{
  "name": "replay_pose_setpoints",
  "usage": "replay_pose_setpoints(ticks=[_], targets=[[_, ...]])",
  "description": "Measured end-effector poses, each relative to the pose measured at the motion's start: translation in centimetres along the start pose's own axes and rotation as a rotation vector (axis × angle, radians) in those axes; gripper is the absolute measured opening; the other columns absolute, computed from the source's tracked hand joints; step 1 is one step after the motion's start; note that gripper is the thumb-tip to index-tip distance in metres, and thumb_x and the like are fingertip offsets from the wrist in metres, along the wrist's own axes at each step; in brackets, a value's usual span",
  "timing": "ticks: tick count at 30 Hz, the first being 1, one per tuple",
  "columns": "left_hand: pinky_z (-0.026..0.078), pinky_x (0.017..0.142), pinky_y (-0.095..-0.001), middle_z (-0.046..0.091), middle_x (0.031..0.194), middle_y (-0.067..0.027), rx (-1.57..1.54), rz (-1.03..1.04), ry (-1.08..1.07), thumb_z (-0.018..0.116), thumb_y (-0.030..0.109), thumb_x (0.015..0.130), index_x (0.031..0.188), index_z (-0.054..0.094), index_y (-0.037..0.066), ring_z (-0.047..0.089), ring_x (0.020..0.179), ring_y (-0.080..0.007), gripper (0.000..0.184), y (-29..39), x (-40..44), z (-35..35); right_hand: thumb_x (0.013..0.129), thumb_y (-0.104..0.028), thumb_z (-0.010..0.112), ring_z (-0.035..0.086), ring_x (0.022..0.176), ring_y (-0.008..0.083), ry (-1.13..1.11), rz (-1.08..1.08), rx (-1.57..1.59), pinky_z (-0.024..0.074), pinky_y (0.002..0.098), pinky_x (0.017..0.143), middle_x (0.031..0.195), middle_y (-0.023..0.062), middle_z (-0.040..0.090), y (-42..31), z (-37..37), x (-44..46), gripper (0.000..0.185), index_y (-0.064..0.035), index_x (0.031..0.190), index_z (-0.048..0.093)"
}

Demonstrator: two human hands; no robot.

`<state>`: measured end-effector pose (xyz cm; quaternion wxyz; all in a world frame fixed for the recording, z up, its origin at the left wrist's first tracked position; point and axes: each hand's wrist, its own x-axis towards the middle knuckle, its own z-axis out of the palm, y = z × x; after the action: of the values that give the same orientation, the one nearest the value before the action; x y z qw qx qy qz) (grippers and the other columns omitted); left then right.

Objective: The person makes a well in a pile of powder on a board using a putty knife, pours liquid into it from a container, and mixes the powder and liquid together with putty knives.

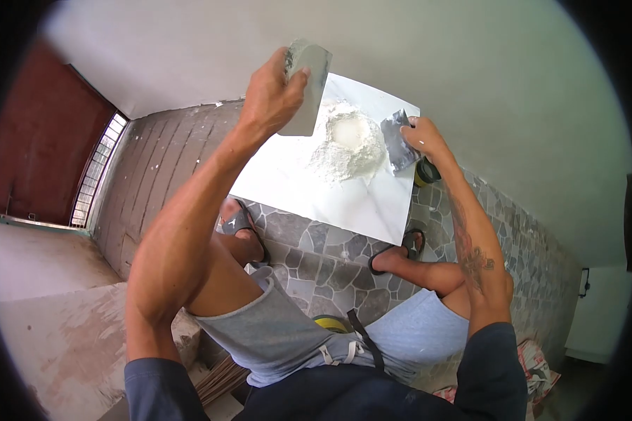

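My left hand point(270, 95) is closed around a flat, pale grey rectangular scraper point(312, 102), raised above the far left edge of a white marble-patterned board point(288, 175). On the board lies a heap of white powder point(337, 165) with a hollow in its middle, where a smooth off-white patch point(351, 131) looks like liquid. At the heap's right side, my right hand point(426, 137) grips a darker grey scraper point(398, 144) smeared with white. Its lower edge is close to the powder; whether it touches the board I cannot tell.
Below the board's right edge stands a dark, yellow-banded round container point(426, 173). My sandalled feet rest on stone-patterned flooring point(309, 274) on either side. A pale wall point(463, 56) rises behind the board. A red-brown door point(42, 133) is at far left, and a crumpled sack point(537, 368) lies at lower right.
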<state>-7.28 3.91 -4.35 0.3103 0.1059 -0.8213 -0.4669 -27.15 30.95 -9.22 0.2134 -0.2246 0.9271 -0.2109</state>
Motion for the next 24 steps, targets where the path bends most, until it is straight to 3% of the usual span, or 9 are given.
replay_pose_setpoints(ticks=[3,12,15,18,21,24], targets=[[0.052,0.079,-0.0426,0.067,0.097,-0.0295,0.02,-0.005,0.009,0.058,0.022,0.093,0.125,0.053,-0.01,0.068,0.085,-0.0366,0.045,0.0,-0.2,-0.5,0.082,-0.021,0.057,0.064,0.116,0.0343,0.089,-0.033,0.214,0.0474,0.0342,0.098,0.122,0.0324,0.063,0.7,1.2,0.5,0.058,0.0121,0.129,0.056],[0.053,0.078,-0.0411,0.068,0.098,-0.0287,0.002,-0.043,0.026,0.059,0.022,0.094,0.125,0.053,-0.009,0.068,0.084,-0.0343,0.045,-0.4,-0.4,-1.3,0.086,-0.021,0.055,0.06,0.119,0.0417,0.193,-0.221,-0.152,0.0445,0.0395,0.104,0.126,0.0331,0.06,-3.9,0.3,-1.6,0.054,0.011,0.13,0.056],[0.054,0.078,-0.0398,0.068,0.1,-0.0265,0.03,-0.056,0.009,0.059,0.023,0.095,0.127,0.052,-0.009,0.068,0.086,-0.0314,0.045,0.0,-0.6,-1.6,0.087,-0.021,0.055,0.059,0.119,0.0429,0.179,-0.241,-0.142,0.0443,0.0399,0.105,0.126,0.0331,0.06,-4.7,-0.3,-1.2,0.054,0.0108,0.13,0.056],[0.054,0.078,-0.0389,0.068,0.101,-0.0241,0.043,-0.06,-0.009,0.058,0.023,0.097,0.128,0.052,-0.009,0.068,0.088,-0.0292,0.045,0.3,-0.7,-2.0,0.086,-0.021,0.055,0.061,0.118,0.041,0.163,-0.202,-0.126,0.0445,0.0372,0.104,0.122,0.034,0.061,-4.6,-1.0,-0.5,0.054,0.0115,0.129,0.056],[0.051,0.076,-0.0413,0.067,0.093,-0.027,-0.027,-0.013,0.044,0.059,0.022,0.094,0.121,0.054,-0.009,0.066,0.08,-0.0327,0.042,-0.1,-0.6,-1.9,0.088,-0.018,0.061,0.067,0.1,0.027,0.009,-0.185,-0.11,0.0496,0.0358,0.09,0.109,0.0256,0.07,-1.7,-1.8,3.0,0.053,0.0141,0.13,0.054],[0.05,0.075,-0.0416,0.066,0.089,-0.0263,-0.014,-0.016,0.054,0.059,0.021,0.093,0.117,0.055,-0.009,0.064,0.078,-0.0318,0.039,0.2,-0.9,-2.2,0.084,-0.014,0.061,0.065,0.087,0.0224,0.162,-0.077,0.184,0.0509,0.0369,0.081,0.095,0.0175,0.071,0.6,-0.9,4.6,0.04,0.0116,0.116,0.064]])
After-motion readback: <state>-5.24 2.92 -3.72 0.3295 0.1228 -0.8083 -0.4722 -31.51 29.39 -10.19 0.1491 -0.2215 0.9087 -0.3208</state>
